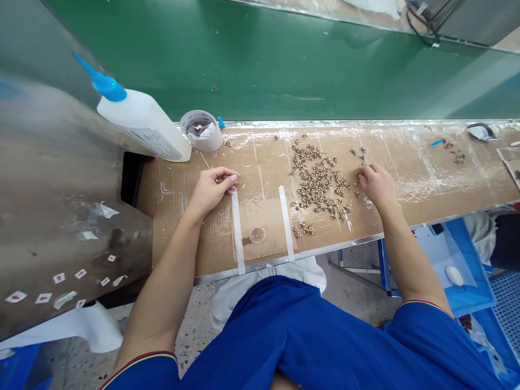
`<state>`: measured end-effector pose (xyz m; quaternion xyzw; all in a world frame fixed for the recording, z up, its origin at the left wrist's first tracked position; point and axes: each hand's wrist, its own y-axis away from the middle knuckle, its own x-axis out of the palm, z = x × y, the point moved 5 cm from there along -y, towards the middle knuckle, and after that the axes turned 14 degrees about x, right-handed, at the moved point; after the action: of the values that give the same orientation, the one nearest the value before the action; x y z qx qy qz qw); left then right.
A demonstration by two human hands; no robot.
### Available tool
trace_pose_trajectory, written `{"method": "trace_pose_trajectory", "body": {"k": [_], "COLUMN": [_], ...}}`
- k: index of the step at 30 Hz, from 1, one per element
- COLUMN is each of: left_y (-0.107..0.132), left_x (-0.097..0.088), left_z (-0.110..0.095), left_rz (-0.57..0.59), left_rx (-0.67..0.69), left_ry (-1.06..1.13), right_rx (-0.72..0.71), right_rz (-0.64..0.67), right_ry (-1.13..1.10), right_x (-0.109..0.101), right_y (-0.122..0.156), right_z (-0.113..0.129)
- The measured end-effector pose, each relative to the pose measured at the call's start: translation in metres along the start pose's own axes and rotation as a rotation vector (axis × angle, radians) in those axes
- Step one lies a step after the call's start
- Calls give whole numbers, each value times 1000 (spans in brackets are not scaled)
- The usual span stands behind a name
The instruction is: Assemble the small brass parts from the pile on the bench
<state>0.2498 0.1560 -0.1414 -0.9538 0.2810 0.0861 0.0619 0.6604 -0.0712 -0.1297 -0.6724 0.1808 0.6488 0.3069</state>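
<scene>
**Blue work top with striped sleeve trim**

The person wears a royal-blue short-sleeved top (284,336). Around the left sleeve (142,374) and right sleeve (426,330) of the blue top runs a thin red-and-yellow edging. Bunched white cloth (244,295) shows just beyond its front. The left hand (213,189) and right hand (377,187) are bare.

White glue bottle (140,124) with blue nozzle at upper left, tape roll (212,142) just beside it, green panel (260,65) along the top, clear tape strips (238,233) and small round dish (257,234) on the cardboard-covered bench (170,227), white oval block (454,275) in a blue tray (467,254) at lower right
</scene>
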Motion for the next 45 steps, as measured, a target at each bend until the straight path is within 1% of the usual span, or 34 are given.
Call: {"method": "trace_pose_trajectory", "body": {"k": [6,12,20,23,34,37,41,45], "left_y": [0,-1,-1,-1,0,0,0,0], "left_x": [0,0,1,1,1,1,0,1], "left_z": [0,0,1,0,1,1,1,-1], "left_rz": [-12,-29,-17,-29,-23,-18,-15,-12], "left_rx": [0,-9,-10,-19,-11,-6,-4,-15], "left_ry": [8,25,27,35,27,22,9,-11], "right_rx": [-9,-59,-99,-106,-85,-76,-66,-63], "right_rz": [1,-36,10,2,-30,-18,0,-65], "right_ry": [20,4,-20,-43,-40,-36,-69,-165], "right_x": [-2,-3,4,5,6,6,-1,-18], "right_y": [0,-1,-7,-10,-8,-9,-8,6], "right_z": [-3,-1,-1,-1,1,1,-3,-11]}}
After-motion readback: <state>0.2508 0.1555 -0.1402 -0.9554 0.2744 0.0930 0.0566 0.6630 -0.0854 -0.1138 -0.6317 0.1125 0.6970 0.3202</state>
